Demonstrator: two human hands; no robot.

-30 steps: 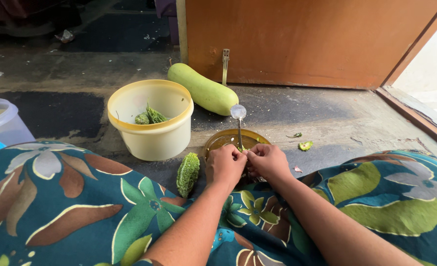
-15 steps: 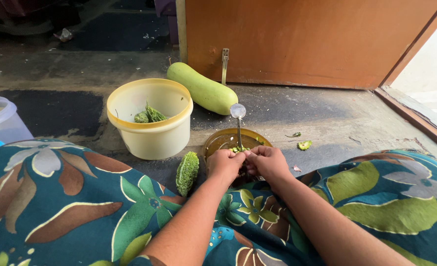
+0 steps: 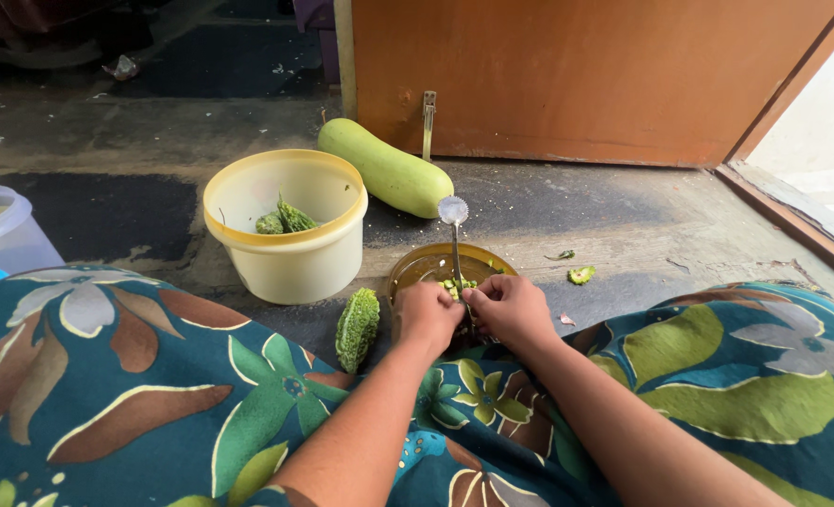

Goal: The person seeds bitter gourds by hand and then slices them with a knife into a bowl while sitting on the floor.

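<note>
1. The left hand (image 3: 426,316) and right hand (image 3: 508,309) sit knuckle to knuckle over the near rim of a brown plate (image 3: 417,266) on the floor, fingers curled together and pinching something small between them; what it is stays hidden.
2. Just beyond the fingertips lie green chopped pieces (image 3: 456,283) on the plate.
3. An upright blade (image 3: 455,235) rises from the plate just past both hands.
4. A bitter gourd (image 3: 357,329) lies just left of the left hand.
5. Farther left stands a yellow tub (image 3: 285,255); a pale bottle gourd (image 3: 386,170) lies well beyond.
</note>
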